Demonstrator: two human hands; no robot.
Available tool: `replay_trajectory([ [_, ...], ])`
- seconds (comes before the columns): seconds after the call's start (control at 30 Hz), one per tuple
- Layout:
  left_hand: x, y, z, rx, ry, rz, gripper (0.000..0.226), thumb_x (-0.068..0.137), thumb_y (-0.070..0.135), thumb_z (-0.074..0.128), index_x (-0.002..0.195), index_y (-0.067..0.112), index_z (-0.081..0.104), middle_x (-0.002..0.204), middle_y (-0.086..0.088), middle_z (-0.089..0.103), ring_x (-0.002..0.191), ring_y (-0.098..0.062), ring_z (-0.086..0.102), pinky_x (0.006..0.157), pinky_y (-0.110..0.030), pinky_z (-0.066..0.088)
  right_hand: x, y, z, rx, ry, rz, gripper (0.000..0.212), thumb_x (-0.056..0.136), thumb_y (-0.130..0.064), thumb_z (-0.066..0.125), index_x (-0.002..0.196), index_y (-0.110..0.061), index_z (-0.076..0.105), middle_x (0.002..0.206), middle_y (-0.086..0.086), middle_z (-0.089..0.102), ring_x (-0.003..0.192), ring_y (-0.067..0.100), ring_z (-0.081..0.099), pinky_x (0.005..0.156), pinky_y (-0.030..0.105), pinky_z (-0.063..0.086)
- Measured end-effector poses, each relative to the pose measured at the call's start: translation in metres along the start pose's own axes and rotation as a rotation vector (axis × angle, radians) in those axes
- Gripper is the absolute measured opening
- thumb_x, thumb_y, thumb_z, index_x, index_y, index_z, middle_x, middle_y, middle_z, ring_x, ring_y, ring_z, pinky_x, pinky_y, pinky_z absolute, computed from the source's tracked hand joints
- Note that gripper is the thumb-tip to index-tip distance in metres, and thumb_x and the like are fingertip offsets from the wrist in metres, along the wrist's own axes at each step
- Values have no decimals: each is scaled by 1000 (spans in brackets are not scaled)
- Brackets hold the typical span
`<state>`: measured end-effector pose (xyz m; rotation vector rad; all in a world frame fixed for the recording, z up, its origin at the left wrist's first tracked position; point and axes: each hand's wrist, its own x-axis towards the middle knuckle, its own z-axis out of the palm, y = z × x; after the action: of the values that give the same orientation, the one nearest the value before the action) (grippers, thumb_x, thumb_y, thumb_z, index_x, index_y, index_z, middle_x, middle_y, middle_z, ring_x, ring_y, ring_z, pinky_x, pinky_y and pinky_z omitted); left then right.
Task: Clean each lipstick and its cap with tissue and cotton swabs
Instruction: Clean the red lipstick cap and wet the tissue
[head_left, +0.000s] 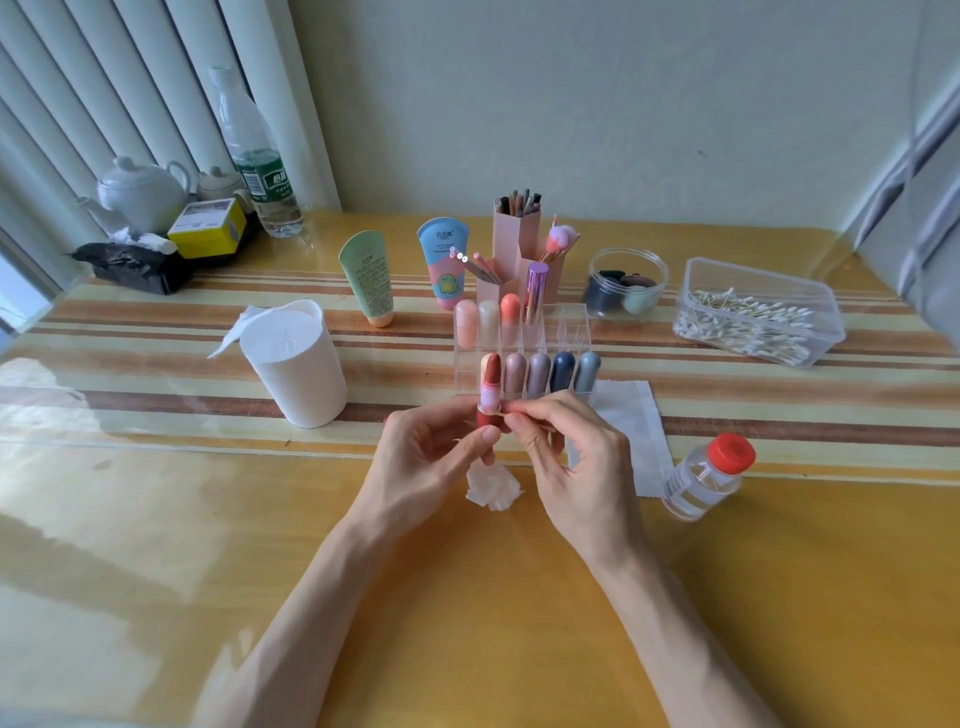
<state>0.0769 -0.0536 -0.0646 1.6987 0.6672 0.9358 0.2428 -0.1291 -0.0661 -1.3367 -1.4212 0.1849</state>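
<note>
My left hand grips an open red lipstick upright, its red bullet raised above a pink collar. My right hand pinches a thin cotton swab against the lipstick's collar; the swab is mostly hidden by my fingers. A crumpled tissue lies on the table under my hands. A flat tissue sheet lies to the right. Behind stands a clear organizer holding several capped lipsticks in pastel colours. I cannot see this lipstick's cap.
A white tissue canister stands at the left, a clear box of cotton swabs at the back right, a red-capped bottle of clear liquid on the right. Two cream tubes, pink brush holders, a sponge jar, a teapot and a water bottle stand behind.
</note>
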Motion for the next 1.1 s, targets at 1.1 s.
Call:
replay_trajectory([
  [1.1,2,-17,-1,-20,-49,-2,27,102,10,59,125,0,70,78,16,65,69,-1,58,68,-13,45,0,6,1,42,-48,53,15,102,-8,67,111,-9,79,102,-5,72,100,15,72,84,36,59],
])
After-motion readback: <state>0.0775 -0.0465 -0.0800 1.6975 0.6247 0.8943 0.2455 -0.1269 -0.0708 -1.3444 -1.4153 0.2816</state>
